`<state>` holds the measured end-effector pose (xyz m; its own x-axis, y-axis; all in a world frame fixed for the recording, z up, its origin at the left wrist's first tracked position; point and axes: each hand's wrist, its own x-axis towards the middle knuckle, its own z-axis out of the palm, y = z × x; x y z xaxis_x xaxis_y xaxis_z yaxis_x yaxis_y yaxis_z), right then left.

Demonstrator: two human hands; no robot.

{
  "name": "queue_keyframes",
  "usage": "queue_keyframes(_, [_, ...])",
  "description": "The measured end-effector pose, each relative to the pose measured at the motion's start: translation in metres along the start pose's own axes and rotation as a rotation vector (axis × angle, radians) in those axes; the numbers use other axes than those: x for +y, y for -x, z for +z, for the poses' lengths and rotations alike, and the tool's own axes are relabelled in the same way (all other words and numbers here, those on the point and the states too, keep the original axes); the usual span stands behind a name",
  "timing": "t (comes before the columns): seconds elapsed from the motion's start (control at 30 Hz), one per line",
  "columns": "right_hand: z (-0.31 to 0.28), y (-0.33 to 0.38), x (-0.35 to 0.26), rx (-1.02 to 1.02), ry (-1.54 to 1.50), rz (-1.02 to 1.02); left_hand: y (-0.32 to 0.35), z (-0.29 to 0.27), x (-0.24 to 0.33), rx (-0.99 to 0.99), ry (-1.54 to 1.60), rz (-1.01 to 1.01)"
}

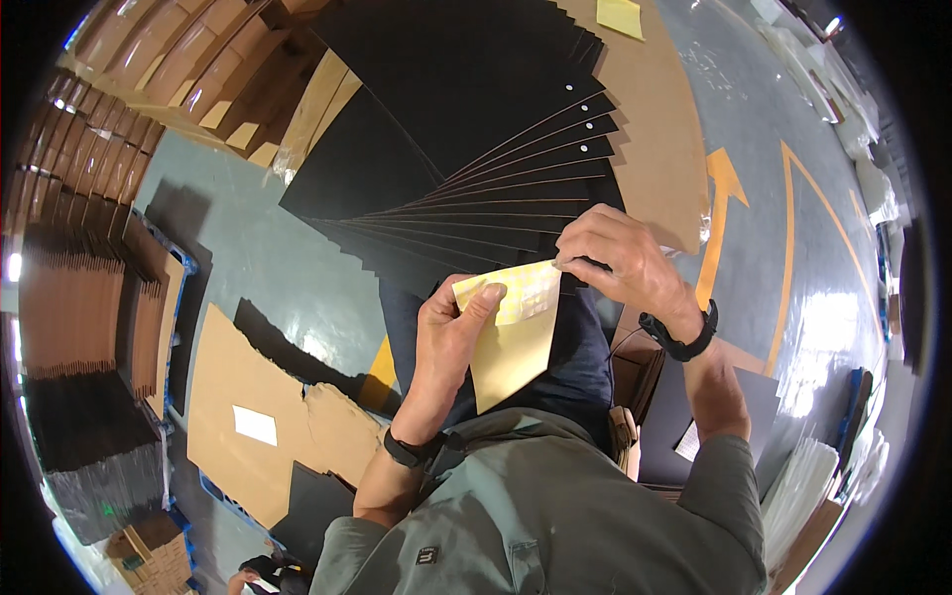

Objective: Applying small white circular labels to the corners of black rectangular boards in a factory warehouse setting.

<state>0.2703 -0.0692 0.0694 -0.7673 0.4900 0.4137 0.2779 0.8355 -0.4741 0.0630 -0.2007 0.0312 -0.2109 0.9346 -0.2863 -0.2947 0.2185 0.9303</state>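
Note:
My left hand (451, 327) grips a yellow sheet of stickers (511, 357) over my lap, thumb pressed on its front. A grid of small pale stickers covers the upper part of the sheet; the lower part is plain yellow. My right hand (620, 258) is closed in a pinch at the sheet's upper right corner; whatever is between the fingertips is too small to make out. Just beyond both hands lies a fanned stack of black cardboard sheets (387, 149). Several sheets carry a small white round sticker (584, 149) near their right edge.
Brown cardboard (654, 129) lies under the black stack, with a yellow paper (620, 17) on it. Stacked brown cartons (69, 307) stand at left. A torn cardboard sheet (238, 387) is at lower left. Orange markings (722, 208) run along the floor at right.

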Motion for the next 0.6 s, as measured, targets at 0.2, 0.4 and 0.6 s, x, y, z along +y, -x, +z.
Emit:
queue_keyframes(0.2, [0.003, 0.005, -0.001, 0.070, -0.188, 0.150, -0.002, -0.002, -0.006, 0.003, 0.074, 0.042])
queue_keyframes(0.4, [0.002, 0.002, 0.058, 0.113, -0.424, 0.831, -0.001, -0.005, -0.011, 0.001, 0.091, 0.018])
queue_keyframes(0.6, [0.011, -0.016, 0.147, 0.095, -0.181, 0.798, 0.002, -0.001, -0.011, -0.015, 0.079, 0.010])
